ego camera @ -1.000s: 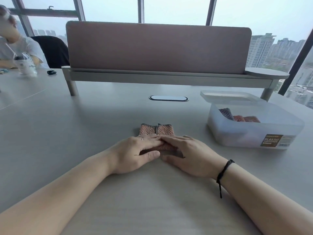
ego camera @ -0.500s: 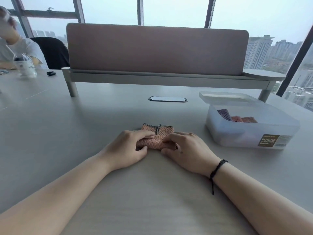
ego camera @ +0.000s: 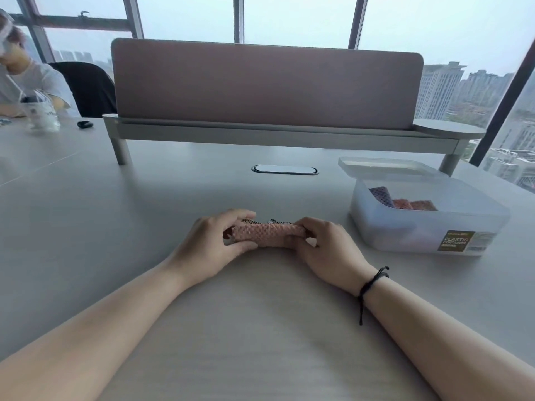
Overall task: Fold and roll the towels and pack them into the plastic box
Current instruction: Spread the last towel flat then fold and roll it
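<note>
Since the earlier frames, the pink towel [ego camera: 267, 233] has gone from a flat folded strip under my flattened palms to a tight roll, and my fingers have curled round it. My left hand [ego camera: 215, 241] grips the roll's left end, thumb in front and fingers over the top. My right hand [ego camera: 324, 244] grips the right end in the same manner. The roll lies crosswise on the table [ego camera: 260, 328], directly ahead of me. A dark-edged strip of cloth shows just behind its top, so I judge that the last turn is not quite finished.

Progress: this towel is folded and almost rolled, and it is not yet packed. The translucent plastic box [ego camera: 428, 227] stands to the right of my hands, apart from them, labelled side towards me. Its lid [ego camera: 388, 166] lies behind it, touching or slightly under the far rim; I cannot tell which.

Contents: three rolled towels [ego camera: 402, 199] stand at the far side of the box, one bluish-purple at the left and two reddish-pink beside it. The near part of the box appears unfilled through the cloudy wall. No unfolded towels are visible on the table, so this one may be the last.
</note>
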